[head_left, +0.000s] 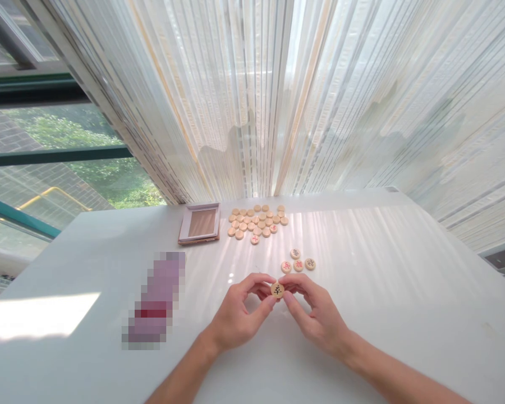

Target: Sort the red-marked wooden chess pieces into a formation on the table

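Observation:
Between the fingertips of both hands is a round wooden Chinese chess piece (277, 290), its black character facing me. My left hand (244, 308) pinches it from the left, and my right hand (313, 308) grips its right edge. Just beyond my fingers, several face-up pieces lie close together: a red-lettered piece (286, 266), another red-lettered piece (298, 265), a black-lettered piece (310, 264) and one more black-lettered piece (295, 253). Farther back lies a cluster of Chinese chess pieces (252, 220), mostly with blank sides up; a red-marked piece (255, 239) sits at its front.
A shallow box (182, 231) stands left of the cluster on the white table (404, 314). Nearer on the left lies a blurred-out purple object (162, 286) with a red band. Behind the table hangs a striped curtain (252, 101), and a window (76, 140) is at the left.

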{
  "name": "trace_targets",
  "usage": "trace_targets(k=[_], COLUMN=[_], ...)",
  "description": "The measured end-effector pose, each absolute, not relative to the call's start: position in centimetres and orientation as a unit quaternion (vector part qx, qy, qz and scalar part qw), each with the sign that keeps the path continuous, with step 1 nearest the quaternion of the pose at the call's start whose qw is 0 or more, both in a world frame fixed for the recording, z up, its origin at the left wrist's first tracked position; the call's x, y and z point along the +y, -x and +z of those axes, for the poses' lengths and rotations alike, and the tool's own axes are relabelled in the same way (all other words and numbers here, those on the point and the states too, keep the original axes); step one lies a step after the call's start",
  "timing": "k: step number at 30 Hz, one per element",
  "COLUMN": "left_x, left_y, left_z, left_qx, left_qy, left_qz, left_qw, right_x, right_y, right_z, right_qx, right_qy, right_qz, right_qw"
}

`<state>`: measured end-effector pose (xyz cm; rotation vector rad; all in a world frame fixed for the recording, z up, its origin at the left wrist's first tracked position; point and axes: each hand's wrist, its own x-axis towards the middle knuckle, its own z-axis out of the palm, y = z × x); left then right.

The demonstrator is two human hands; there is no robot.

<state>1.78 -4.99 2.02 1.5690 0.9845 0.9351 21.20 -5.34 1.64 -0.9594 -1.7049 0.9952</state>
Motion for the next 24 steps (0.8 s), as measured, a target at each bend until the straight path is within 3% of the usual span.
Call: trace_targets(k=[24], left_x=[-5.21], left_y=[-2.01], left_z=[2.31], left_qx=[0.389], left_qy=[-0.719], left_qz=[0.366], left_qw=[0.444], right_x=[-5.43], right_y=[-21.37], right_z=[1.78], right_qx=[-0.682], right_qy=[0.432], right_qz=[0.397], right_qw=[0.437])
